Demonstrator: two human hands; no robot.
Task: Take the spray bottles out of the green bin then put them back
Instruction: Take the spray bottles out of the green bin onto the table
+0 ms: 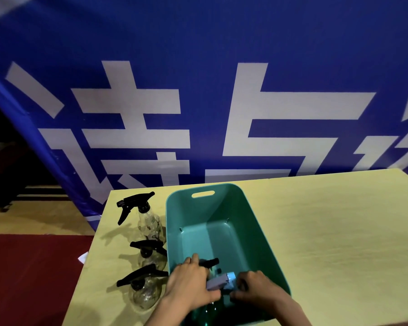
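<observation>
Two spray bottles sit low in the near end of the green bin (205, 208): a black-trigger bottle (209, 262) under the left hand (189, 282), whose fingers (194, 258) curl over its head, and a pale-blue-headed bottle (222, 282) pinched between the left thumb and the right hand (257, 289), whose fingers wrap its far side. Three clear bottles with black triggers stand in a row on the yellow desk (327, 231) just left of the bin: far (149, 217), middle (151, 252), near (145, 288). A blue banner (198, 67) hangs behind.
</observation>
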